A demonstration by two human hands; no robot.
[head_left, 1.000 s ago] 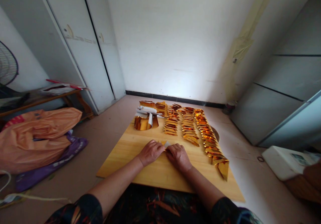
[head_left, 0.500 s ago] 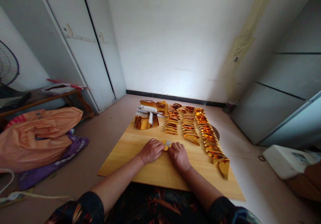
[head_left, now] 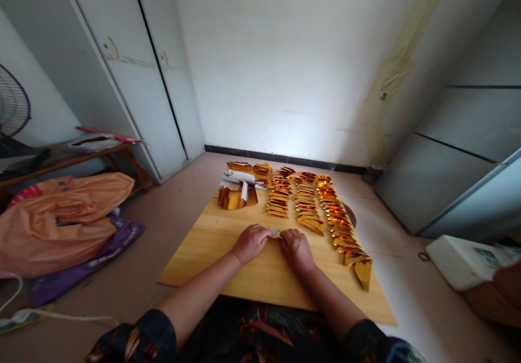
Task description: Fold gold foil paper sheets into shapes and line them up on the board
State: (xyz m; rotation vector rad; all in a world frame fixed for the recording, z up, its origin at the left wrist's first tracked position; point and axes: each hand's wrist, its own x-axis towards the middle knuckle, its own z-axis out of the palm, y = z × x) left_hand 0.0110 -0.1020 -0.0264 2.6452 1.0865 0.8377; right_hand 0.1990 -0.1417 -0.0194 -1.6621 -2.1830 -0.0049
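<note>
Viewing largest first, I log the wooden board (head_left: pixel 228 276) on the floor, three rows of folded gold pieces (head_left: pixel 321 211) along its far right. Left hand (head_left: pixel 251 242) and right hand (head_left: pixel 297 249), both closed, pinch one small foil piece (head_left: pixel 275 233) between them at mid-board. I judge a fold is mid-crease; next needs firm pressing.

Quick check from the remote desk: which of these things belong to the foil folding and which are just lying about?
In use:
left hand and right hand, pressing one small foil piece
wooden board
rows of folded gold pieces
curled gold foil sheets

Lying about:
orange bag
fan
white box
</note>
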